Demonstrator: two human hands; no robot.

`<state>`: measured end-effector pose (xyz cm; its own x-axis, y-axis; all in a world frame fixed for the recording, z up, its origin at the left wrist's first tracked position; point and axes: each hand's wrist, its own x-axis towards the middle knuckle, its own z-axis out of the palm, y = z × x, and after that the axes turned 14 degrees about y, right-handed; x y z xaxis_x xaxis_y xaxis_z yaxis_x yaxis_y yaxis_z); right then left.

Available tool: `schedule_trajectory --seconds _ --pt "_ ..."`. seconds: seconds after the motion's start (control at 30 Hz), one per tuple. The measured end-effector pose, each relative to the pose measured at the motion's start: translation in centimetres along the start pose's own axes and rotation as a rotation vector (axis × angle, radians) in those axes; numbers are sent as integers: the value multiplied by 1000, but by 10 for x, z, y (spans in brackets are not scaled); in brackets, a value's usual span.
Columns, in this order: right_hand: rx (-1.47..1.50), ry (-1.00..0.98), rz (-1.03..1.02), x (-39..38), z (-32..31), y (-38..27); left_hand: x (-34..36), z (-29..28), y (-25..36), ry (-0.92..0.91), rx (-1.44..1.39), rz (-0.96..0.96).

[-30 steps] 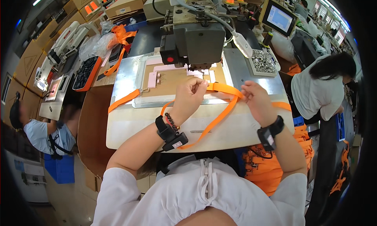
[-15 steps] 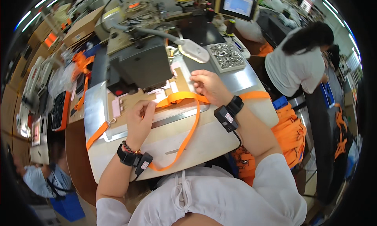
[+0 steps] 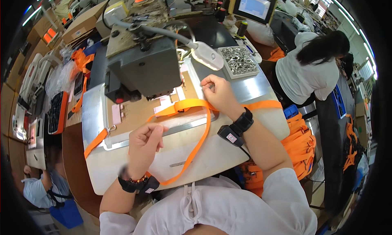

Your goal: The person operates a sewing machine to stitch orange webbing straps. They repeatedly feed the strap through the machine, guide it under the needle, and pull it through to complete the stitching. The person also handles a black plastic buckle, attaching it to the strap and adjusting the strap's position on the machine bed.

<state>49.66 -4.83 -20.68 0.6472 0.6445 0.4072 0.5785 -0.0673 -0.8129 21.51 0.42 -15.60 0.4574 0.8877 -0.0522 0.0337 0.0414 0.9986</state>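
Note:
An orange webbing strap [image 3: 190, 103] loops across the work plate, with a doubled section just below the sewing machine head [image 3: 143, 69]. My left hand [image 3: 145, 147] hovers over the near left of the plate, fingers curled and thumb pressed to them; whatever they hold, if anything, is hidden. Past the doubled section, my right hand [image 3: 218, 94] has its fingers bent into a pinch, contents too small to make out. The strap passes beneath its palm side. At the plate's left edge lies a strap end with a metal hook [image 3: 110, 129].
A lamp [image 3: 206, 55] hangs beside the machine head. A white tray of metal hooks [image 3: 251, 73] stands at the back right, near a screen [image 3: 254, 5]. Bundled orange straps [image 3: 292, 141] hang at the table's right. A co-worker [image 3: 308, 67] sits beyond them.
My left hand has come back toward me, away from the doubled part of the strap. My right hand remains near the same spot, its fingers curled in more.

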Motion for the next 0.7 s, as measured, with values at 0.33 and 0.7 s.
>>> schedule_trajectory --seconds 0.33,0.7 --pt "-52 -441 -217 -11 -16 -51 4 -4 -6 123 -402 -244" --pt "-47 -424 -406 -25 0 -52 41 15 -6 230 -43 302"
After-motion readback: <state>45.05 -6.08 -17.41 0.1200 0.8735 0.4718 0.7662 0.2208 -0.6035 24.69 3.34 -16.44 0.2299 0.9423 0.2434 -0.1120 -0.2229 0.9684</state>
